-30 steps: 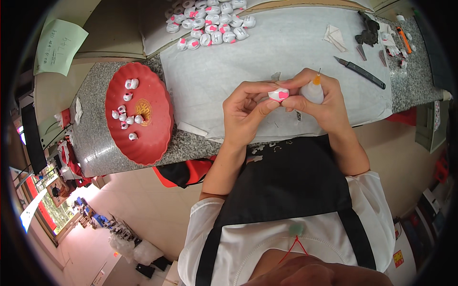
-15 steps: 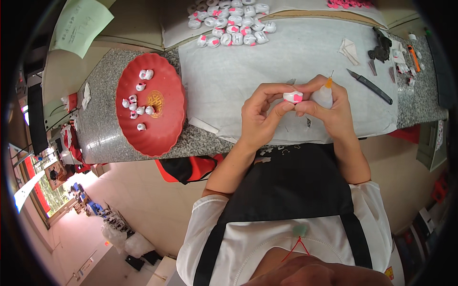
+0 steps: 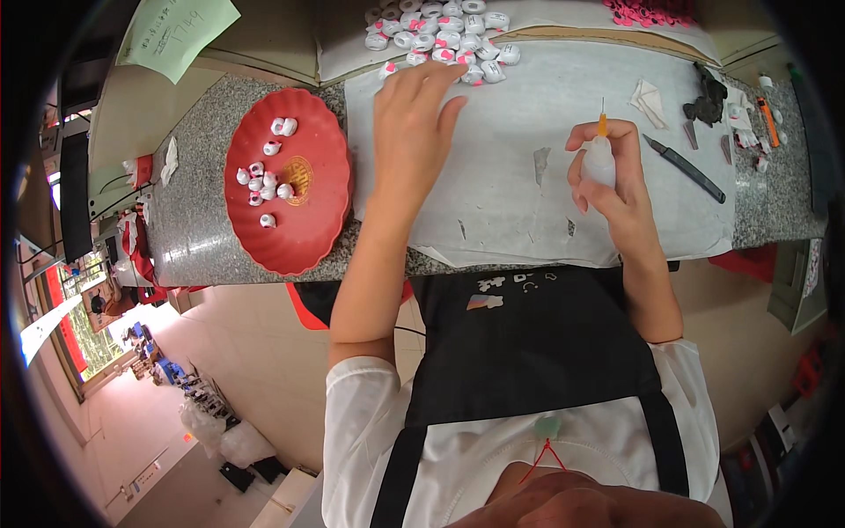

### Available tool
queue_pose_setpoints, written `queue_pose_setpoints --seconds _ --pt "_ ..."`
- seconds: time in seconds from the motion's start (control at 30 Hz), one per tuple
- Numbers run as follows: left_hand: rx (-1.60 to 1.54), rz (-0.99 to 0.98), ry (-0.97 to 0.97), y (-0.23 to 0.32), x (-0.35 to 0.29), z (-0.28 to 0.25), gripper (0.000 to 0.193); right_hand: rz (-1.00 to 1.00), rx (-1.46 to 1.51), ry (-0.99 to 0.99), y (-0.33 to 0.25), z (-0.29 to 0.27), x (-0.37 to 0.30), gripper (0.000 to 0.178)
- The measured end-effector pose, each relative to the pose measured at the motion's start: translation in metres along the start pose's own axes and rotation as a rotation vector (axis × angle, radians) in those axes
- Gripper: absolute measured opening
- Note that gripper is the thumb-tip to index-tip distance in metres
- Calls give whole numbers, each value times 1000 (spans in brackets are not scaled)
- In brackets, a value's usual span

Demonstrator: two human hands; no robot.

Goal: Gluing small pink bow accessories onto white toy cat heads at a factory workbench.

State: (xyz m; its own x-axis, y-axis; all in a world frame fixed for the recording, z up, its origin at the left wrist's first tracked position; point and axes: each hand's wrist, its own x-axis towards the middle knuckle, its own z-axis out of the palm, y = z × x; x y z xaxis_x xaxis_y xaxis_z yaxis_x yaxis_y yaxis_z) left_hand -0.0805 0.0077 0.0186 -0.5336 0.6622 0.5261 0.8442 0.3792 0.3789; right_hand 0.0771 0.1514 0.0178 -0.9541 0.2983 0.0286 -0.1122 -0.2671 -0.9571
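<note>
My left hand (image 3: 414, 119) reaches over the paper to the near edge of a pile of small white rounded pieces (image 3: 447, 40), several with pink patches. Its fingers are stretched forward with the thumb apart, and the fingertips come up against the nearest pieces. Whatever lies under the fingers is hidden. My right hand (image 3: 619, 180) is wrapped around a small translucent squeeze bottle (image 3: 599, 165) with an orange cap and a thin needle tip. The bottle stands nearly upright above the paper, needle pointing away from me.
To the left, a red scalloped tray (image 3: 321, 220) carries several small white pieces. A dark utility knife (image 3: 687, 167) lies right of the bottle, near black crumpled material (image 3: 707, 97) and an orange cutter (image 3: 768, 121). White paper (image 3: 493, 211) covers the granite counter; pink bits (image 3: 647, 12) lie at the back.
My left hand has moved from beside the right hand to the pile at the far left. The white piece with pink is no longer between my hands. The right hand keeps the bottle.
</note>
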Motion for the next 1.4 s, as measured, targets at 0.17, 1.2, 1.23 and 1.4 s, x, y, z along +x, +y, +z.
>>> queue_pose_setpoints --seconds 0.17,1.2,1.23,1.4 --pt "259 96 -13 -9 9 35 22 10 1 28 -4 -10 -12 28" --pt "-1515 -694 160 61 -46 21 34 -653 -216 203 -17 6 -5 39" --pt "-1518 -696 160 61 -47 21 34 -705 -287 137 -17 6 -5 42" --pt "-1519 -697 151 60 -49 20 34 -737 -331 101 -16 14 -7 45"
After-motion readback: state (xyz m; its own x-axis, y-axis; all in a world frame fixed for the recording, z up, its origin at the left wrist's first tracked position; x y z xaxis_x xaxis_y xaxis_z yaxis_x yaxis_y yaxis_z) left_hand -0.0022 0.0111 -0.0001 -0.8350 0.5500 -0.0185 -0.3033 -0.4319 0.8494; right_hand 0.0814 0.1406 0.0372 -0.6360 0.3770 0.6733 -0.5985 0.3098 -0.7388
